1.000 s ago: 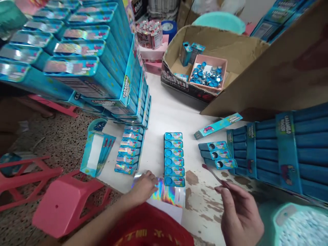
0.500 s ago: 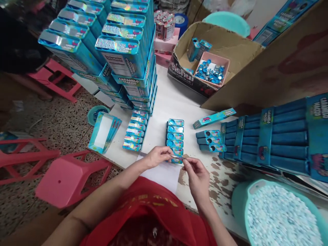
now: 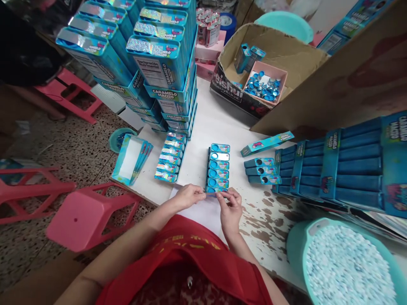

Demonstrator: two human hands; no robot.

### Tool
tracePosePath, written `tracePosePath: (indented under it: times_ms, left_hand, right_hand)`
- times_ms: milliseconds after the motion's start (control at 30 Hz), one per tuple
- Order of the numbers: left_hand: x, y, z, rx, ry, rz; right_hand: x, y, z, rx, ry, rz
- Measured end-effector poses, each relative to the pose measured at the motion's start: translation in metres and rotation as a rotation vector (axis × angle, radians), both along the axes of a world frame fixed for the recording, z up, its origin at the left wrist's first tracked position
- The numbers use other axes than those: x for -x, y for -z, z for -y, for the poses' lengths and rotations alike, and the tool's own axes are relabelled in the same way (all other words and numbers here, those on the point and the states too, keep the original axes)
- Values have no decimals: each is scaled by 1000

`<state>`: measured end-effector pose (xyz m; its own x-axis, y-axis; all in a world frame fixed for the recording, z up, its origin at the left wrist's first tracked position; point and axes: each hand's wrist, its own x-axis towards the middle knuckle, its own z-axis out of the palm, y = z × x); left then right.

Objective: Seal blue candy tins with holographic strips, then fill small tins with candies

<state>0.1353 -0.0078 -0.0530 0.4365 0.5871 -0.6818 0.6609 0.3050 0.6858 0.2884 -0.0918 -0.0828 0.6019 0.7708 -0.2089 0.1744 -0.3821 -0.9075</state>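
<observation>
Though fingertips touching, nearest box (image 3: 216, 189) betw. both hands.

Small boxes (image 3: 218, 169): glossy printed card, blue. Stacked cartons (image 3: 159, 63): glossy card with holographic foil tops. Worktop (image 3: 216, 127): white painted surface, smooth at the far side, paint worn off in rough brown patches near the front. Large box (image 3: 286, 55): matt brown corrugated cardboard. Stool (image 3: 85, 214): smooth pink plastic. Tub (image 3: 295, 250): teal plastic. Floor (image 3: 79, 144): speckled terrazzo.
</observation>
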Motion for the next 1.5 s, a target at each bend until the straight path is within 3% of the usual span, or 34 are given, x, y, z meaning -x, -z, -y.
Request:
tracePosePath:
  times_ms: [200, 400, 600, 800, 967, 1067, 1133, 1233, 1367, 1433, 1500]
  left_hand:
    - [-6, -9, -11, -94, 173, -166]
    - [-19, -5, -17, -228, 308, -277]
    - [-30, 4, -30, -132, 351, -410]
    - [-44, 27, -21, -101, 459, -358]
    - [-36, 10, -8, 12, 448, -410]
    - [-28, -2, 0, -154, 402, -386]
    - [-26, -3, 6, -263, 469, -406]
    - [-24, 4, 15, -192, 616, -489]
    - [-16, 14, 24, -134, 654, -507]
    - [-14, 17, 27, -204, 658, -452]
    - [-15, 20, 29, -382, 646, -389]
  right_hand:
    - [3, 14, 0, -83, -17, 218]
    - [5, 24, -4, -27, 53, 146]
    - [-3, 30, -5, 74, 172, -43]
    - [-10, 28, -7, 56, 125, -79]
    - [-22, 24, -6, 48, 26, -121]
    - [-25, 25, -7, 71, -23, -165]
    - [-24, 28, -7, 79, -17, -150]
    - [-23, 34, 0, 57, -31, -74]
    - [-28, 47, 24, 89, -202, 35]
    - [-30, 54, 34, 125, -283, 100]
    - [-31, 59, 40, 171, -342, 127]
